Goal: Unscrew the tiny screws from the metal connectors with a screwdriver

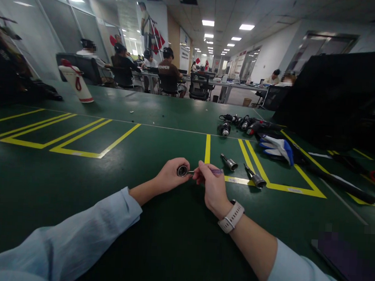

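My left hand (170, 176) is closed around a round metal cup-shaped part (182, 171), its open end facing me. In the fingers of my right hand (212, 186) is a slim screwdriver with a purple translucent handle (217, 171). Its thin metal shaft points left, toward the part; whether the tip touches it I cannot tell. To the right of my hands, two similar metal cup-shaped parts with stems lie on the table: the nearer one (258, 180) and the farther one (231, 163).
Yellow tape outlines (207, 148) mark the green table (157, 243). Black corded devices (226, 129) and a blue-white glove (278, 148) lie at right. A white tumbler (79, 84) stands far left. A dark flat device (341, 262) is near right. Several people sit beyond the table.
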`<state>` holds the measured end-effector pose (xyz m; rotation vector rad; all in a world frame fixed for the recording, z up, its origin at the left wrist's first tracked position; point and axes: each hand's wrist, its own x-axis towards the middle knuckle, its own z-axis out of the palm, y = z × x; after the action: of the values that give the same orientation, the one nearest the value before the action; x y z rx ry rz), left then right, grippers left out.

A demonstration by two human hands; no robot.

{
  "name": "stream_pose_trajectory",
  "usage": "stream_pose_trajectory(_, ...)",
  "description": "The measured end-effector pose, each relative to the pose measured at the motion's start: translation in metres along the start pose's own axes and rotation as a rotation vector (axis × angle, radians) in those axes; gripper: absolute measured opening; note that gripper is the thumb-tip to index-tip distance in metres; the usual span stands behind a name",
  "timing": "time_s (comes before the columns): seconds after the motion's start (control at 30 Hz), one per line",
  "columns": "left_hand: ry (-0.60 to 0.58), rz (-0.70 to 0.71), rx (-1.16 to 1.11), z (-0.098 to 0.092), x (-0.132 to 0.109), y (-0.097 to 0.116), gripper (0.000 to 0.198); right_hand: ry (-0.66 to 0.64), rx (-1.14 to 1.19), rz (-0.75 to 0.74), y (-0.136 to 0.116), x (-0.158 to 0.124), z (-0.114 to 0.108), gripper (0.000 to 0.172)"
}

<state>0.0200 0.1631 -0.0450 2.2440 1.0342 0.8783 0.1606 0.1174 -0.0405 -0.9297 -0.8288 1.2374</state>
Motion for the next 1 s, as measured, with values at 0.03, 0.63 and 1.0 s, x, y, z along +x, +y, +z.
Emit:
stream_pose_trajectory(0.03,-0.006,0.005,-0.008,0.0,-0.001,0.0,0.011,0.005,0.028,0.036,0.0,0.0,0.0,0.024)
stream_pose_trajectory(0.63,0.02,-0.033,-0.226,0.004,-0.003,-0.002,0.017,-0.041,-0.021,-0.139,0.003,-0.009,-0.001,0.024)
stream_pose_trajectory(1.0,0.002,-0.021,-0.185,0.001,-0.004,0.003,0.016,-0.053,-0.031,-0.13,0.003,-0.01,0.0,0.024)
